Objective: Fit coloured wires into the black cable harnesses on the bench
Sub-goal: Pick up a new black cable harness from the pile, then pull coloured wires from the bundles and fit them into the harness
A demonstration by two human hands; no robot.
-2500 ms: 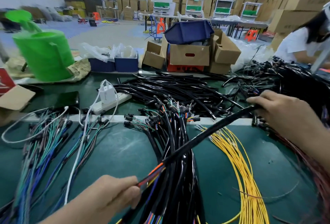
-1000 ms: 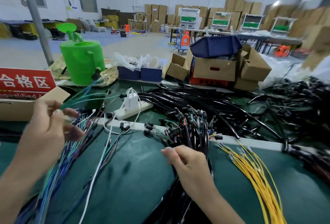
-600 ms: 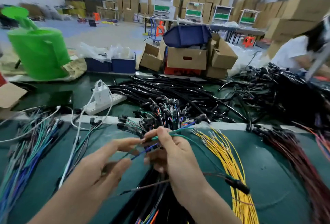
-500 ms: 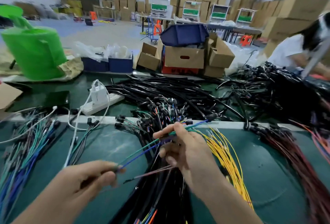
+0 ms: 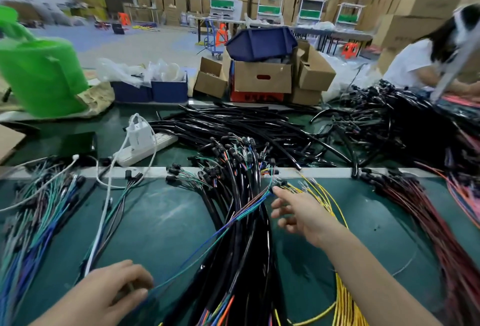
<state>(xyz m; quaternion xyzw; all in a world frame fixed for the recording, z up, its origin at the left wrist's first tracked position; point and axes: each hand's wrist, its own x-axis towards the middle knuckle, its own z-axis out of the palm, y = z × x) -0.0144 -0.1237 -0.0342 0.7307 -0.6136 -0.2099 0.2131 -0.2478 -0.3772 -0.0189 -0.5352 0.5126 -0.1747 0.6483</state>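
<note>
A thick bundle of black cable harnesses (image 5: pixel 244 222) runs down the middle of the green bench (image 5: pixel 161 224). Thin green and blue wires (image 5: pixel 228 224) stretch across that bundle from lower left to upper right. My left hand (image 5: pixel 109 292) pinches the near end of these wires at the bottom left. My right hand (image 5: pixel 298 214) hovers over the bench beside the bundle, fingers spread and relaxed, its fingertip near the wires' far end. Yellow wires (image 5: pixel 345 297) lie under and to the right of that hand.
Mixed coloured wires (image 5: pixel 31 219) lie at the left, dark red wires (image 5: pixel 436 224) at the right. A white power strip (image 5: pixel 145 149) with a charger, loose black tubes (image 5: pixel 241 125), cardboard boxes (image 5: pixel 262 76) and a green watering can (image 5: pixel 41 76) stand behind. Another person (image 5: pixel 428 58) works at the far right.
My right hand has let go of the green and blue wires and opened beside the bundle. My left hand has drawn the wires' near end lower, and they now lie across the harnesses.
</note>
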